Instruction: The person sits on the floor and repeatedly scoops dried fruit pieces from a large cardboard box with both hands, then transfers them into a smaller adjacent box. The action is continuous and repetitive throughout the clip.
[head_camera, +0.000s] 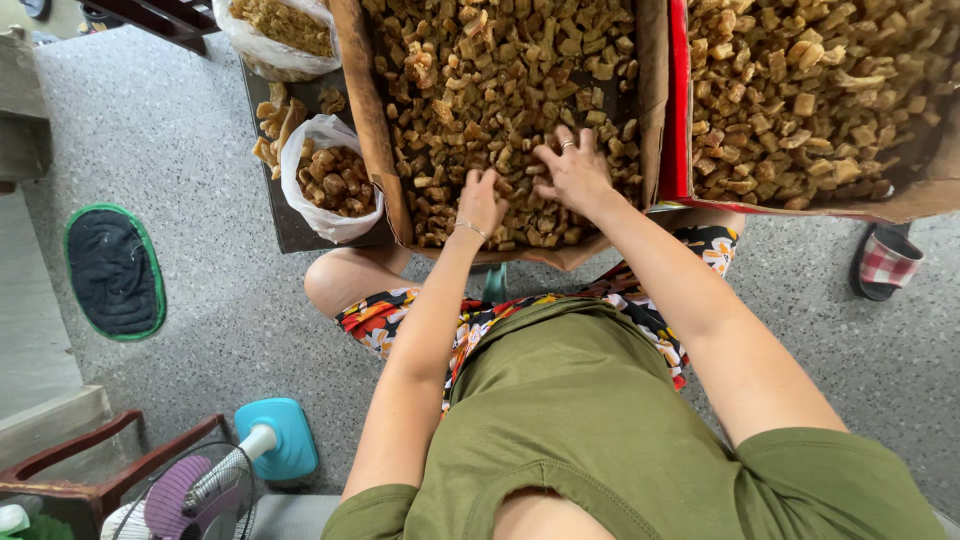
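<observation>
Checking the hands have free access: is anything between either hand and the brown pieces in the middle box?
Nothing visible. The left hand and right hand already rest directly on the brown pieces inside the open cardboard box.

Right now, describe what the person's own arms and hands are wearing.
Both arms are bare below short olive-green sleeves. The left hand has a thin silver-coloured bracelet at the wrist. The right hand wears a ring on one finger. No gloves.

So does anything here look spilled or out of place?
Yes, a little. A few loose brown pieces lie on the dark board, outside the white plastic bag. Both hands, left and right, rest in the full cardboard box; nothing else stands out.
</observation>
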